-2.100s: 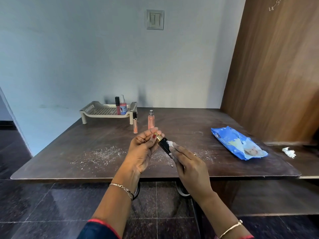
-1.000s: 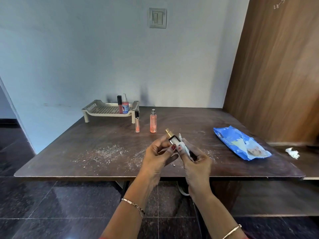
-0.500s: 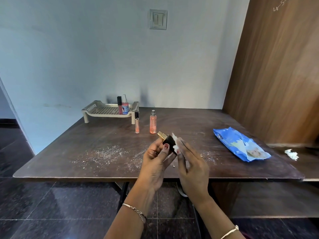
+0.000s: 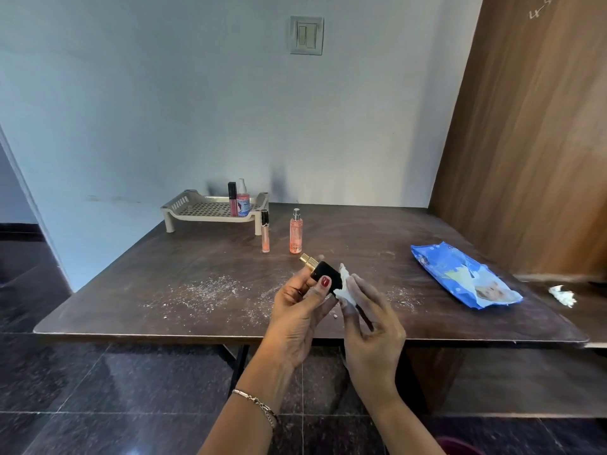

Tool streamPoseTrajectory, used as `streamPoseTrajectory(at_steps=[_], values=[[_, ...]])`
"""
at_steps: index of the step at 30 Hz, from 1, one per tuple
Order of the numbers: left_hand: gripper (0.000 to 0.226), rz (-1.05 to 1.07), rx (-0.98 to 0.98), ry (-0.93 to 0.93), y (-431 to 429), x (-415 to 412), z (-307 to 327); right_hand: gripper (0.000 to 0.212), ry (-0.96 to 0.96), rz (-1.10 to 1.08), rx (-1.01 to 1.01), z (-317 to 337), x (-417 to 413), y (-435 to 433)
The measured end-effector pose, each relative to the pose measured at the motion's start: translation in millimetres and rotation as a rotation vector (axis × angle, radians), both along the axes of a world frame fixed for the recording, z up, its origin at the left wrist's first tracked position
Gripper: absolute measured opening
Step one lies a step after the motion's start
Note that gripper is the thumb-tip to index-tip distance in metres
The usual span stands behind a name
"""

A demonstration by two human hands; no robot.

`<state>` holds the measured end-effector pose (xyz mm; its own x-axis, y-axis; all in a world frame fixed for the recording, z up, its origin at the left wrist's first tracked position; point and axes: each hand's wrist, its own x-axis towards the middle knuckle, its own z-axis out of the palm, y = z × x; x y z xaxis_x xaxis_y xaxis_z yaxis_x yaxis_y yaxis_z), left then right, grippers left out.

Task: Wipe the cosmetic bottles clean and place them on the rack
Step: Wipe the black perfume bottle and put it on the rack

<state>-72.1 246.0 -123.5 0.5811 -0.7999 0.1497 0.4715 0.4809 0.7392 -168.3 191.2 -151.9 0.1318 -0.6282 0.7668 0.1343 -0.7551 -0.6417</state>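
Head view: rack (image 4: 180,203) with two bottles (image 4: 243,201); left hand (image 4: 295,320) around black bottle (image 4: 323,272), right hand (image 4: 371,336) pinching wipe (image 4: 346,288).

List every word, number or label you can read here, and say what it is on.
Wooden panel: pale scrawl, perhaps "4-", cut off at the frame's edge.
Blue wipes pack: print too blurred to read.
Spray bottle on the rack: label too small to read.

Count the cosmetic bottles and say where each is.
5: red tube and pink sprayer on the rack; peach tube and orange sprayer on the table; black bottle in the left hand.
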Motion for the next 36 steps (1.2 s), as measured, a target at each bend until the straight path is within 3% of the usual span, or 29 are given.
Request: streamPoseTrajectory(at_steps=[4, 8, 13, 17, 19, 24, 26, 31, 36], values=[[0.043, 0.009, 0.011, -0.006, -1, -2, -5, 0.033, 0.122, 0.069, 0.123, 6, 0, 2], [0.042, -0.012, -0.03, 0.012, -2, -10, -7, 0.037, 0.239, 0.066, 0.118, 17, 4, -2], [0.037, -0.004, -0.058, -0.02, 0, -8, -3, 0.043, 0.294, 0.038, -0.043, 23, 5, -6], [0.028, -0.025, -0.135, 0.113, 1, -6, 1, 0.038, 0.16, -0.078, -0.193, 10, -1, -2], [0.032, -0.031, -0.183, 0.141, 2, -4, 4, 0.035, 0.067, -0.043, -0.061, 5, -5, 3], [0.039, -0.037, -0.244, 0.1, 3, -7, 19, 0.02, -0.295, 0.254, 0.825, 19, -5, 10], [0.039, -0.02, -0.239, 0.075, 2, -7, 19, 0.017, -0.411, 0.396, 1.03, 30, -4, 8], [0.045, 0.129, -0.142, -0.168, -2, -10, 13, 0.022, -0.358, 0.638, 1.089, 50, -3, 11], [0.037, 0.253, -0.069, -0.426, -2, -18, 14, 0.014, -0.336, 0.606, 1.099, 55, -2, 11]])
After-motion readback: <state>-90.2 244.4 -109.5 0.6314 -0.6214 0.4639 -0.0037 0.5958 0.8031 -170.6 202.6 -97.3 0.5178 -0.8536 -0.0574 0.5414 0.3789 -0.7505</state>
